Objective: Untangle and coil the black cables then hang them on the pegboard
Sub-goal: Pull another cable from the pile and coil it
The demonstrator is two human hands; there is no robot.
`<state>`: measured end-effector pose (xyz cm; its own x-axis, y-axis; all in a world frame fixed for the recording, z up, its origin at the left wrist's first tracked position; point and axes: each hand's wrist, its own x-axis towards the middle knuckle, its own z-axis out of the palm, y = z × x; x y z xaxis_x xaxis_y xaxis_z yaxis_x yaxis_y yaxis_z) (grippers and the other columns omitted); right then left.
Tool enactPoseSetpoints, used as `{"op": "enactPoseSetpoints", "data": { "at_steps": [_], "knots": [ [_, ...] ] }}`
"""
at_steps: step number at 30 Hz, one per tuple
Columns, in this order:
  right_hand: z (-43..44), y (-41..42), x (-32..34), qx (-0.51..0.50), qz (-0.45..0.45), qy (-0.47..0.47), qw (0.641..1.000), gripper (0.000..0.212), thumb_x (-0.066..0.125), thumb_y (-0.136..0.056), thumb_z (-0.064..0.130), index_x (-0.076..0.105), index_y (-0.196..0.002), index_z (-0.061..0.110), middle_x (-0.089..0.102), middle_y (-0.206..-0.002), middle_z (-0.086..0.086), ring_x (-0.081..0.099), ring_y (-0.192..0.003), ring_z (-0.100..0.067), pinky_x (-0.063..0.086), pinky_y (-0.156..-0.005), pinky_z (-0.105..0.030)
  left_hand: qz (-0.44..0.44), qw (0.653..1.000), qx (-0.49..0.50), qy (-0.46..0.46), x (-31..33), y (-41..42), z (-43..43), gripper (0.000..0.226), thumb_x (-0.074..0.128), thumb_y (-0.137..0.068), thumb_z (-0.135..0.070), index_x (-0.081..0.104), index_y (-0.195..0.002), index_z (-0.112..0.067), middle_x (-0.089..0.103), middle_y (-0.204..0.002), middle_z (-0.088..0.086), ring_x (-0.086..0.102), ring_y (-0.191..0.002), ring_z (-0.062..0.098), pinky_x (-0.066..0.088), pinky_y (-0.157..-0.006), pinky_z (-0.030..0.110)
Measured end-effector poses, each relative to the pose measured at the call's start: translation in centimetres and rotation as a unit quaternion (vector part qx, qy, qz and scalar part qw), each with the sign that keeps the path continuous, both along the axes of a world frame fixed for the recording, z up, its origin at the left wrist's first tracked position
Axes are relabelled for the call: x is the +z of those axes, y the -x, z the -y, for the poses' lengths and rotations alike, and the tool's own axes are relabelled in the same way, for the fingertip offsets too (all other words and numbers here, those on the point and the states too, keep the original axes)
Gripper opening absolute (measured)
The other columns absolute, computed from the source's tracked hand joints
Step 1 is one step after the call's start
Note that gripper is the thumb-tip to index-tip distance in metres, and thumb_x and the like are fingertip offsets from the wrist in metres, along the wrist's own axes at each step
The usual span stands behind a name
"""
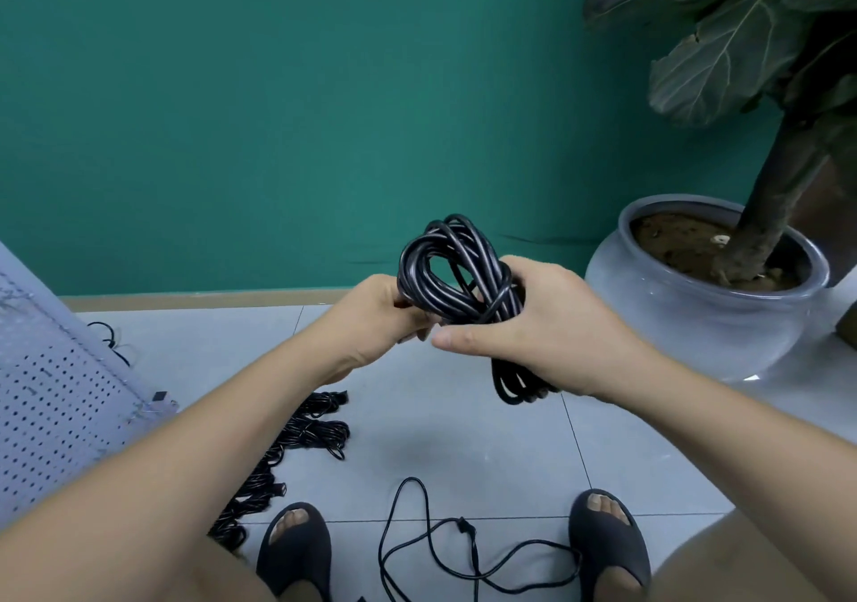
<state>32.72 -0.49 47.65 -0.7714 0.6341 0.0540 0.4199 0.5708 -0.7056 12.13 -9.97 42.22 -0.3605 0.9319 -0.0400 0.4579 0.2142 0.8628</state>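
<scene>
A thick black coiled cable [452,272] is held up in front of me, above the floor. My right hand [533,328] grips the coil round its middle, and loops hang out below the palm. My left hand [378,314] pinches the coil's left side, fingers curled under it. A loose, uncoiled black cable [431,550] lies on the tiles between my feet. Several coiled black cables [315,430] lie in a row on the floor at the lower left. The white pegboard [51,411] leans at the left edge.
A large grey pot [705,304] with a leafy plant stands at the right against the green wall. My feet in dark sandals [294,550] stand on the pale tiled floor. A thin black cable [111,342] lies behind the pegboard.
</scene>
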Motion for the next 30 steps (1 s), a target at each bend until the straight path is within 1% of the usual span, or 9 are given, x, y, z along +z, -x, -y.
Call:
{"op": "enactPoseSetpoints", "data": {
  "at_steps": [2, 5, 9, 11, 16, 20, 23, 27, 30],
  "knots": [
    [-0.1, 0.2, -0.2, -0.038, -0.014, -0.004, 0.999, 0.07, 0.09, -0.06, 0.076, 0.055, -0.1, 0.03, 0.073, -0.082, 0.006, 0.064, -0.071, -0.014, 0.055, -0.065, -0.039, -0.018, 1.0, 0.004, -0.004, -0.3, -0.8, -0.4, 0.024, 0.062, -0.09, -0.034, 0.076, -0.082, -0.017, 0.069, -0.072, -0.004, 0.056, -0.066, 0.02, 0.051, -0.07, 0.033],
    [-0.9, 0.1, -0.3, -0.065, -0.06, -0.006, 0.996, 0.078, 0.094, -0.064, 0.066, 0.04, -0.11, 0.035, 0.074, -0.075, 0.002, 0.06, -0.061, -0.017, 0.05, -0.058, -0.037, -0.057, 0.998, -0.017, 0.009, -0.9, -2.9, -0.4, 0.029, 0.065, -0.101, -0.044, 0.079, -0.079, -0.03, 0.062, -0.066, -0.007, 0.048, -0.058, 0.013, 0.04, -0.059, 0.028],
    [-2.5, -0.5, -0.1, -0.052, -0.051, -0.028, 0.997, 0.08, 0.094, -0.066, 0.067, 0.044, -0.125, 0.047, 0.076, -0.075, 0.004, 0.067, -0.067, -0.017, 0.056, -0.063, -0.04, -0.083, 0.996, -0.015, 0.008, -1.4, -4.9, 0.2, 0.036, 0.059, -0.107, -0.047, 0.076, -0.08, -0.029, 0.052, -0.062, 0.004, 0.041, -0.052, 0.013, 0.035, -0.051, 0.03],
    [-3.7, -0.5, -0.7, -0.048, -0.027, -0.054, 0.997, 0.081, 0.09, -0.064, 0.076, 0.049, -0.127, 0.047, 0.076, -0.077, 0.002, 0.069, -0.071, -0.019, 0.057, -0.067, -0.04, -0.115, 0.993, -0.007, 0.015, -0.9, -4.9, 0.6, 0.038, 0.057, -0.108, -0.047, 0.074, -0.079, -0.029, 0.043, -0.052, -0.007, 0.036, -0.048, 0.011, 0.033, -0.051, 0.03],
    [-5.6, 0.6, -2.0, -0.014, -0.059, -0.097, 0.993, 0.054, 0.081, -0.075, 0.076, 0.059, -0.109, 0.04, 0.072, -0.073, 0.009, 0.06, -0.062, -0.012, 0.044, -0.054, -0.026, -0.197, 0.98, 0.017, 0.0, 1.9, -5.2, 1.2, 0.038, 0.053, -0.11, -0.044, 0.073, -0.082, -0.028, 0.047, -0.046, -0.013, 0.04, -0.045, 0.012, 0.029, -0.046, 0.026],
    [-5.5, 1.6, -2.2, 0.008, -0.077, -0.099, 0.992, 0.047, 0.068, -0.084, 0.077, 0.047, -0.103, 0.039, 0.068, -0.073, 0.009, 0.062, -0.069, -0.007, 0.043, -0.059, -0.027, -0.244, 0.967, 0.045, -0.063, 3.8, -4.6, 1.9, 0.031, 0.058, -0.108, -0.04, 0.073, -0.084, -0.026, 0.066, -0.064, -0.004, 0.055, -0.055, 0.014, 0.047, -0.058, 0.036],
    [-5.3, 1.9, -2.7, 0.037, -0.059, -0.108, 0.992, 0.053, 0.059, -0.087, 0.082, 0.046, -0.11, 0.037, 0.065, -0.074, 0.008, 0.058, -0.068, -0.009, 0.044, -0.061, -0.033, -0.154, 0.978, 0.065, -0.126, 4.4, -4.4, 2.5, 0.02, 0.071, -0.102, -0.032, 0.072, -0.083, -0.024, 0.073, -0.07, -0.008, 0.069, -0.059, 0.005, 0.054, -0.06, 0.029],
    [-4.7, 1.9, -2.9, 0.059, -0.068, -0.095, 0.991, 0.04, 0.057, -0.091, 0.078, 0.042, -0.098, 0.041, 0.06, -0.067, 0.007, 0.053, -0.062, -0.008, 0.039, -0.055, -0.022, -0.035, 0.985, 0.052, -0.16, 4.4, -3.7, 2.7, 0.01, 0.08, -0.097, -0.018, 0.073, -0.09, -0.014, 0.079, -0.077, -0.002, 0.078, -0.072, 0.016, 0.051, -0.064, 0.023],
    [-4.4, 1.9, -2.8, 0.059, -0.084, -0.087, 0.991, 0.033, 0.06, -0.094, 0.071, 0.041, -0.097, 0.043, 0.062, -0.069, 0.021, 0.054, -0.062, -0.005, 0.039, -0.056, -0.018, 0.097, 0.976, 0.012, -0.195, 3.9, -3.2, 2.6, 0.008, 0.076, -0.098, -0.007, 0.075, -0.105, -0.006, 0.08, -0.087, 0.007, 0.076, -0.077, 0.021, 0.052, -0.072, 0.026]
  ]
}}
